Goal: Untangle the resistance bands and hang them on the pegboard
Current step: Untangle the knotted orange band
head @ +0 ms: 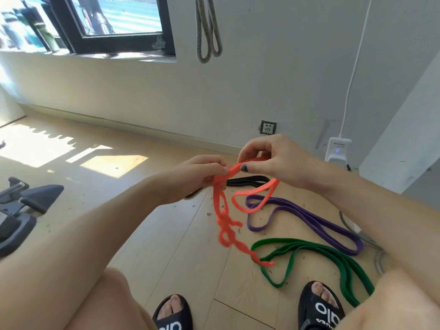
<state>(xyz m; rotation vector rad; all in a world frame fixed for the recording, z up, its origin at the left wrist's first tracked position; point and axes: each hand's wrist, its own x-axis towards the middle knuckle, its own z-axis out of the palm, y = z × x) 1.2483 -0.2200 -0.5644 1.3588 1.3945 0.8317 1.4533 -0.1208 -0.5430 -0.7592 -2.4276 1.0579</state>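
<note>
Both hands hold the orange band [225, 206] up over the floor [166, 222]. The left hand [202, 171] has its grip closed on the band, fingers curled and pinching the strap at its upper end, at about 9 o'clock from the right hand [271, 160]. The right hand's grip is also closed on the orange band: thumb and fingers pinch a loop of it, the thumb with a dark-painted nail lying across the strap. Between the two hands the strap runs as a short arc. From the left hand the band hangs down toward 6 o'clock in a twisted, knotted run, blurred in its lower part, and its tail ends above the green band [309, 256]. A second orange loop droops from the right hand toward 7 o'clock, in front of the purple band [309, 217].

The purple band lies flat on the floor, folded into long loops that stretch toward 4 o'clock. The green band lies at 6 o'clock from it, just beside it, also in long folded loops, and runs down to the right foot. A black band [247, 181] lies on the floor beyond the hands, partly hidden by them. A grey band [207, 32] hangs on the wall [285, 67] at 12 o'clock; what it hangs from is out of view.

Two feet in black slides [319, 308] stand at 6 o'clock. A socket [268, 127] sits low on the wall, and a white device [338, 148] with a cable stands at 3 o'clock. A window [114, 17] is at 11 o'clock, and dark equipment [23, 206] lies at 9 o'clock.
</note>
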